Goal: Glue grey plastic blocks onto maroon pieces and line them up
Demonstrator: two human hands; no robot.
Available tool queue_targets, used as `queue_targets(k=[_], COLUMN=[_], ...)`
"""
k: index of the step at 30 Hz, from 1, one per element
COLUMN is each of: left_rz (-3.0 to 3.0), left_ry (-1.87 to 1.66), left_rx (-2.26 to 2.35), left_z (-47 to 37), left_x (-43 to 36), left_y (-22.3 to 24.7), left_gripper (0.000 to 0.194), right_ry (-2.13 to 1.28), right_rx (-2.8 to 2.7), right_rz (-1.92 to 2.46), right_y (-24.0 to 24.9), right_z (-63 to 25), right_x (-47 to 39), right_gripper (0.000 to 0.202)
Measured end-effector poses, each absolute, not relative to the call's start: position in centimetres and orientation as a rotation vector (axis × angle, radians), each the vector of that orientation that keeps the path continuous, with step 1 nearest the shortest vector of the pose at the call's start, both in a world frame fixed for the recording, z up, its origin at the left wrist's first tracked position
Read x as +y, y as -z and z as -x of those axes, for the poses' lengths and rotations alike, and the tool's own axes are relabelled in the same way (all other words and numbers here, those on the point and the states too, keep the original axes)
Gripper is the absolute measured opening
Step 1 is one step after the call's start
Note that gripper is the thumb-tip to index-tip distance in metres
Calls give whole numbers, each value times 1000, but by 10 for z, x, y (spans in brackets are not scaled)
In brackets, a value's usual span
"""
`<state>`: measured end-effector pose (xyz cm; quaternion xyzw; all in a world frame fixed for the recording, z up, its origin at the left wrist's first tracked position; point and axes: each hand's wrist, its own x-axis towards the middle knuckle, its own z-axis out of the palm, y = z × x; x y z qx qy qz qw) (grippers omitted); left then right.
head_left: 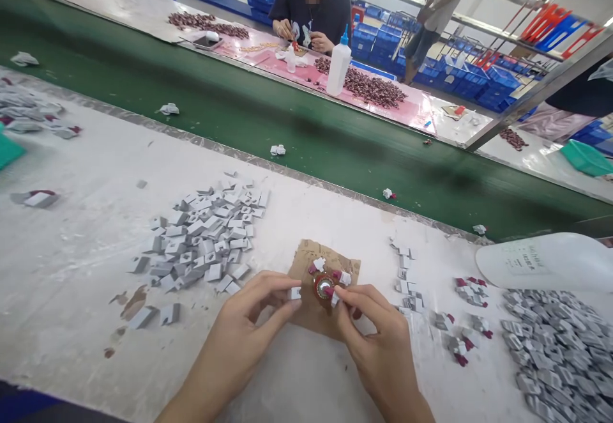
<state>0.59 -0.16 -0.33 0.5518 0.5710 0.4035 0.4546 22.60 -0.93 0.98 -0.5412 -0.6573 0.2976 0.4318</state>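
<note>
My left hand (256,321) pinches a small light-grey plastic block (294,293) between thumb and fingertips, at the left side of a piece of brown cardboard (309,257). In my right hand (371,327) is a small white part with a maroon end (334,298), gripped by the fingertips above a round red-rimmed dish (322,285). Two more white-and-maroon parts (318,265) lie on the cardboard around the dish. Left of my hands spreads a heap of loose grey blocks (205,231).
Grey parts (560,340) form a big pile at right, below a white bottle (541,260) lying on its side. Several maroon-tipped pieces (460,343) sit nearer. A green conveyor belt (225,138) carrying scattered parts runs beyond the table. Across it, a person (313,11) works beside an upright bottle (338,68).
</note>
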Motion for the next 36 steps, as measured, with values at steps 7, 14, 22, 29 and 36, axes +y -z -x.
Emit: queue_targets(k=[7,14,22,29,36], left_rz=[-1122,-989,-981,-1031,-1174], left_ry=[-952,-1020,-1015,-957,-804], left_rx=[1247,1065,1002,1011,989], left_z=[-24,-55,-62,-61,-48], left_x=[13,28,30,30,33], left_y=[-25,-48,-50,-45,-45], left_gripper=[22,17,18,19,13], right_ry=[-965,-1359,-1393,-1307,-1322], right_rx=[-1232,-728,-729,-911,-1071], right_rz=[1400,1143,1167,1162,1210], right_y=[-18,-26,-25,-26,-35], right_z=[-233,-232,-236,-237,-242], right_x=[-7,8,6,4,2], right_gripper=[19,14,13,15,6])
